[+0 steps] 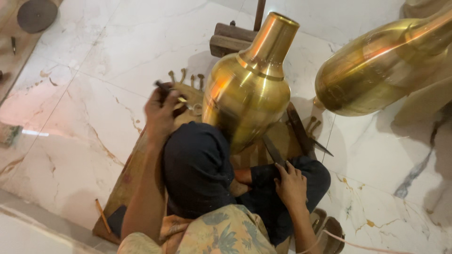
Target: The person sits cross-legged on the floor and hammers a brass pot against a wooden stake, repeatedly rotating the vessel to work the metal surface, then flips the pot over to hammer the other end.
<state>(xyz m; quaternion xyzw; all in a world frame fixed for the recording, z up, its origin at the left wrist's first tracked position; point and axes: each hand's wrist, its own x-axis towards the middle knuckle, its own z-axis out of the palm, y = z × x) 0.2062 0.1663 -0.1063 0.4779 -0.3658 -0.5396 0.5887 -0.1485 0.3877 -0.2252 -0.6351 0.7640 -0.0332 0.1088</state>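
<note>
White marble floor (94, 70) — brown mat (136, 160), wooden block (230, 40), dark disc (36, 14).

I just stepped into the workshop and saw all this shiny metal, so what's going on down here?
A person sits on the marble floor with a tall brass vase propped against their dark-clothed knee. Their left hand is raised beside the vase, gripping a thin dark tool. Their right hand rests on their lap, fingers on a flat metal file. More small tools lie on the brown mat beneath. A second brass vase sits tilted at the upper right.
</note>
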